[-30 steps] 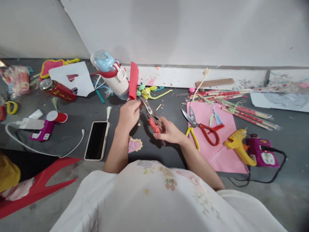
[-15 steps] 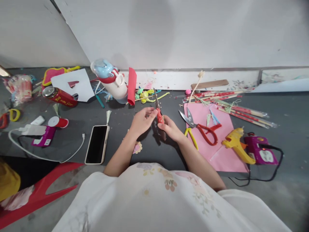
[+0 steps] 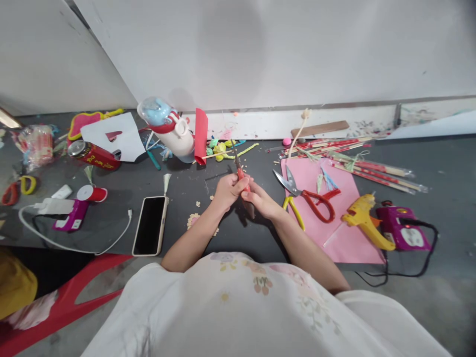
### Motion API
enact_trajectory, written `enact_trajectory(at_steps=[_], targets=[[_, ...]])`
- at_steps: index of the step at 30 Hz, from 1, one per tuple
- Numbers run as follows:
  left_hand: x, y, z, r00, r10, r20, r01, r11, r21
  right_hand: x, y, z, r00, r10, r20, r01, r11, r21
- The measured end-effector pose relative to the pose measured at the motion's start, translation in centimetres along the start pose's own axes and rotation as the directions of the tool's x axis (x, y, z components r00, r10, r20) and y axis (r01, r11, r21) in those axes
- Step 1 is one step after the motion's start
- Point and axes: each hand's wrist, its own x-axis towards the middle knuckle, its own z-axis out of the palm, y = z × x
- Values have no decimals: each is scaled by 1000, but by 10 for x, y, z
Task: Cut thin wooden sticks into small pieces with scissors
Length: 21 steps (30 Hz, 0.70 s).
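My left hand (image 3: 227, 192) is closed at the upper part of a slim red pointed tool (image 3: 241, 174), with fingers and thumb pressed together. My right hand (image 3: 260, 198) grips the same tool lower down, its thumb lying along it. A thin dark tip points away from me, and a brownish end shows below the hands. The fingers hide much of the middle, so the exact kind of tool is unclear. Small pale flower-like pieces (image 3: 193, 218) lie by my left forearm. Right of my hands, large red-handled scissors (image 3: 316, 201) rest partly on a pink sheet (image 3: 345, 243).
A phone (image 3: 150, 225), a spool (image 3: 97, 194) and a red can (image 3: 94, 155) are on the left. Behind stand a bottle (image 3: 178, 141) and red paper (image 3: 201, 136). Wrapped sticks (image 3: 375, 173), a yellow glue gun (image 3: 366, 220) and a corded purple box (image 3: 399, 228) are on the right.
My left hand has moved from loosely bent fingers to a closed hold on the red tool, beside my right hand. More pale pieces show near my left forearm. The view has shifted slightly.
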Motion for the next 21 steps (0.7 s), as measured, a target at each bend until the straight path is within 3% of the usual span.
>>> enact_trajectory(at_steps=[4, 15, 21], targets=[[-2, 2, 1, 1000, 8, -25, -7, 1000, 16, 0, 1, -1, 1000, -18, 0, 18, 1000, 0], [-4, 1, 0, 999, 32, -31, -31, 999, 40, -3, 2, 0, 993, 69, 98, -77, 994, 77], [4, 0, -4, 999, 42, 32, -45, 994, 100, 0, 3, 4, 998, 36, -54, -34, 999, 38]])
